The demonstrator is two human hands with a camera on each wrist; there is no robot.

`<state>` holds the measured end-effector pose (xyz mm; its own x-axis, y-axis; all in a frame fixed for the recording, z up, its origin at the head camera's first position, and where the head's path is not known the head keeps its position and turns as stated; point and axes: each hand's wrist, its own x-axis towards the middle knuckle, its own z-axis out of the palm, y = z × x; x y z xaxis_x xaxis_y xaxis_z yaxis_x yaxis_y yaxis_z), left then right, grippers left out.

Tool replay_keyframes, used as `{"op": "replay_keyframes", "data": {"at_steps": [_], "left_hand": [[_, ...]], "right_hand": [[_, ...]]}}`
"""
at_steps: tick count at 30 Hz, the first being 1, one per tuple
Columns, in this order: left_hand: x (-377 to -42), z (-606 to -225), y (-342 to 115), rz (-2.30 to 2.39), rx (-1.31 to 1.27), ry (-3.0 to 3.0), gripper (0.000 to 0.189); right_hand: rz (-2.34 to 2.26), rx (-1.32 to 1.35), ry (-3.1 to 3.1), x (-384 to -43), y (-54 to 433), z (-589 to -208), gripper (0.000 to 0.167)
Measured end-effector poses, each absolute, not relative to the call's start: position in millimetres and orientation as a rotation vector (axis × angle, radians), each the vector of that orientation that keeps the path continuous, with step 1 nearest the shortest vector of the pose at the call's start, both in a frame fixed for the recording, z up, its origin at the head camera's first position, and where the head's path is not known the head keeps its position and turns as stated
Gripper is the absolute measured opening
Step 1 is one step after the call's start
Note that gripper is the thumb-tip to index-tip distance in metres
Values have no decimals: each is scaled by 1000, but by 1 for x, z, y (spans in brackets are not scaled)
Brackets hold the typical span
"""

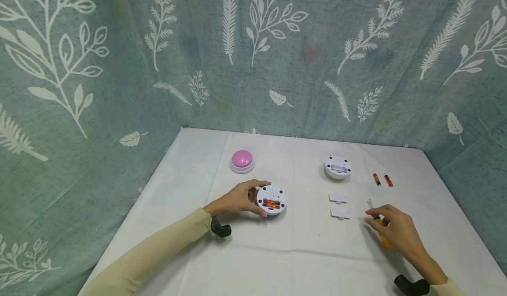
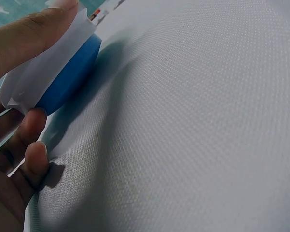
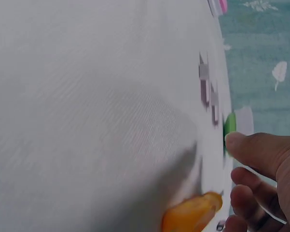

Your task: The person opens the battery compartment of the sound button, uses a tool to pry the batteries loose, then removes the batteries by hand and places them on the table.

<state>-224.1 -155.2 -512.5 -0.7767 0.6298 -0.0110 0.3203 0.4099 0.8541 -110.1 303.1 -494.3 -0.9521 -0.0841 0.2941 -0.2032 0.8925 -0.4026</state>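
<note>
My left hand (image 1: 239, 198) grips a round white push-button buzzer (image 1: 273, 191) by its rim, thumb on one side and fingers on the other. It lies upside down, its blue dome (image 2: 72, 77) facing the table in the left wrist view. Red-and-black batteries (image 1: 271, 204) fill its uncovered compartment. Over at the right, my right hand (image 1: 398, 232) hovers above a yellow-handled screwdriver (image 1: 385, 241), thumb and fingers apart and loosely bent. In the right wrist view the yellow handle (image 3: 190, 212) shows below the fingers, outside their grasp.
Behind my left hand stands a pink-domed buzzer (image 1: 242, 158), dome up. A green buzzer (image 1: 336, 175) lies upside down at the back right, its battery compartment uncovered. Two loose batteries (image 1: 388, 180) are beside it. Two white battery covers (image 1: 339, 213) lie nearer. A patterned curtain (image 1: 253, 89) borders the table.
</note>
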Motion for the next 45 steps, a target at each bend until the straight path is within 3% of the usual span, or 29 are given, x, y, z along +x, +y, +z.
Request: {"op": "replay_keyframes", "data": {"at_steps": [20,31,45], "left_hand": [[-223,-512,-158,1314,801,2346,95],[-224,-512,-159,1310,807,2342,95],[-223,-512,-159,1295,810,2353,95]], "right_hand": [[702,-179,-2963,-101,318,-497,50],[726,-323,-3008,-100,320,-494,51],[652,-332,-3033,-102,322,-490,40]]}}
